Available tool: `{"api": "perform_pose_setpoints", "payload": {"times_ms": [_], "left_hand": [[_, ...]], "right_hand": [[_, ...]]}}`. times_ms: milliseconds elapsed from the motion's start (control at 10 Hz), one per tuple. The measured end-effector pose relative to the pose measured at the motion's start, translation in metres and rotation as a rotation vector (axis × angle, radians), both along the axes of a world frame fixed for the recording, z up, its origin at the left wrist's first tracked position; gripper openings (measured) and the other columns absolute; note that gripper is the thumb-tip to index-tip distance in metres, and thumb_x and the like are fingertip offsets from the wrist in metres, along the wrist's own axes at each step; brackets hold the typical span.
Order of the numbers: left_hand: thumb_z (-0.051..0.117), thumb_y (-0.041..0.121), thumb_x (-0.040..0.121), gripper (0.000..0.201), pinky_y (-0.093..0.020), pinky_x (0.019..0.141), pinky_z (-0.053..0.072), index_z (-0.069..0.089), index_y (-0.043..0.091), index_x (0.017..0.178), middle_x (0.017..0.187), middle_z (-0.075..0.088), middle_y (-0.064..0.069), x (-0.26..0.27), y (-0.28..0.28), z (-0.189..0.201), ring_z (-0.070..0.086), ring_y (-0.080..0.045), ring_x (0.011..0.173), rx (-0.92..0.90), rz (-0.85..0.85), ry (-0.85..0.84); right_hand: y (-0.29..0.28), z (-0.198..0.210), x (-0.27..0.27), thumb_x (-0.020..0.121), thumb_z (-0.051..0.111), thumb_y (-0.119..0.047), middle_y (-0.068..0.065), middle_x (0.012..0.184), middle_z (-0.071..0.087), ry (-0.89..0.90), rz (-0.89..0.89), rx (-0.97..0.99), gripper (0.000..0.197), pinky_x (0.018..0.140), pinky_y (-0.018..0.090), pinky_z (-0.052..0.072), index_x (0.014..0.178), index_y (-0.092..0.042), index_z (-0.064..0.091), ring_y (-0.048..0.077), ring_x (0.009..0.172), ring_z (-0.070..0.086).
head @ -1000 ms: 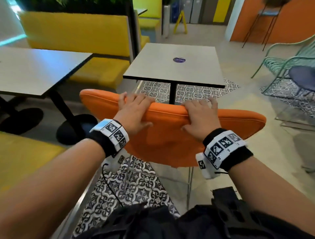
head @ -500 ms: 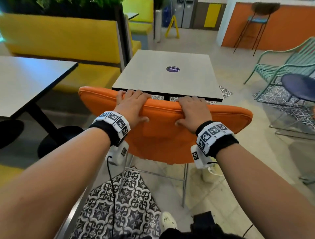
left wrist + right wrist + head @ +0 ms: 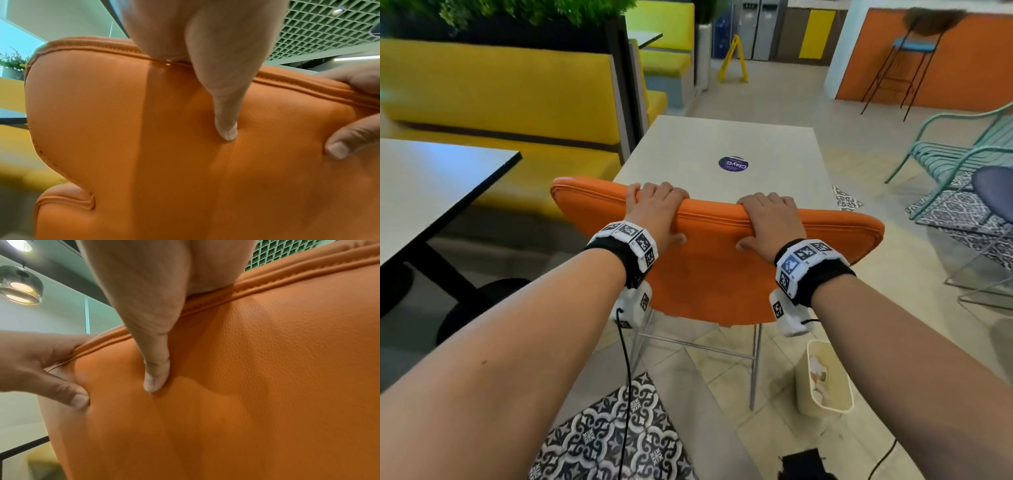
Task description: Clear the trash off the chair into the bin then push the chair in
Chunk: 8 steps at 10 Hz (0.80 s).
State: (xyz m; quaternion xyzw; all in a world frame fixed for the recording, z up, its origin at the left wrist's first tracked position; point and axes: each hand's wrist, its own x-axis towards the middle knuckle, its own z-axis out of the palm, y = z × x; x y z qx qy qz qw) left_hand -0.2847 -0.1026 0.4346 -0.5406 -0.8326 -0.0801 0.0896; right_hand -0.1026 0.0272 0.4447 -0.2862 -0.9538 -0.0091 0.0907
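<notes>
- The step in hand looks like the last one: pushing the chair (image 3: 726, 274) in under the table (image 3: 722, 150).
- The left hand (image 3: 655, 214) grips the top edge of the orange backrest at centre frame in the head view, fingers curled over the far side and the thumb pressed into the near face.
- The right hand (image 3: 768, 222) grips the same edge just to the right, in the same way; both wrist views show a thumb denting the padding.
- The chair fills the middle of the head view, its backrest top overlapping the near edge of the table; the seat is hidden, so how far it sits under the table cannot be told.
- The bin (image 3: 823, 380) stands on the floor at lower right, near the chair's right rear leg, with pale crumpled trash inside; the clearing part appears to be done, though the hidden seat cannot confirm it.
- The next move probably calls for an even forward push from both hands, keeping the chair square to the table, until the backrest nears the table edge.
- After that both hands would let go.
</notes>
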Motion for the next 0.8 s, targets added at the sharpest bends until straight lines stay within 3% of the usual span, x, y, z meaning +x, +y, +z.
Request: {"api": "perform_pose_setpoints", "payload": {"times_ms": [300,500,600,700,800], "left_hand": [[0.072,0.049,0.069,0.070,-0.052,0.114,0.013,0.038,0.033,0.129,0.133,0.046,0.002,-0.032,0.058,0.003,0.038,-0.027,0.127,-0.019,-0.005,0.005],[0.071,0.050,0.071,0.072,-0.051,0.115,0.011,0.036,0.034,0.132,0.136,0.046,0.002,-0.026,0.046,-0.004,0.037,-0.026,0.130,0.000,-0.011,0.031],[0.069,0.047,0.075,0.081,-0.051,0.119,0.005,0.026,0.030,0.142,0.148,0.037,0.000,-0.017,0.032,-0.009,0.028,-0.025,0.140,0.038,-0.001,0.032],[0.060,0.034,0.084,0.082,-0.046,0.121,0.003,0.013,0.022,0.150,0.160,0.016,-0.004,-0.009,0.005,-0.022,0.011,-0.025,0.148,0.122,0.005,0.022],[0.053,0.025,0.088,0.070,-0.038,0.118,0.023,0.020,0.023,0.150,0.160,0.018,-0.003,0.011,-0.058,-0.070,0.028,-0.024,0.143,-0.057,0.063,-0.292]], "right_hand": [[0.061,0.003,-0.034,0.069,0.076,-0.044,0.002,0.126,0.056,-0.007,0.002,-0.005,0.070,0.102,0.042,0.030,0.128,-0.022,0.046,0.026,0.117,0.049],[0.049,-0.006,-0.025,0.072,0.075,-0.040,0.003,0.127,0.056,0.062,0.027,0.017,0.068,0.103,0.040,0.030,0.131,-0.021,0.045,0.027,0.118,0.049],[0.033,-0.012,-0.019,0.076,0.072,-0.035,0.005,0.132,0.053,0.113,0.049,0.021,0.068,0.107,0.041,0.028,0.135,-0.020,0.041,0.027,0.122,0.045],[0.021,-0.029,-0.006,0.084,0.063,-0.028,0.006,0.150,0.038,0.253,0.054,0.028,0.071,0.117,0.041,0.013,0.145,-0.020,0.029,0.026,0.140,0.029],[0.000,-0.068,0.032,0.087,0.050,-0.024,0.004,0.159,0.020,0.261,0.028,-0.065,0.066,0.118,0.042,0.006,0.149,-0.021,0.025,0.026,0.148,0.009]]}}
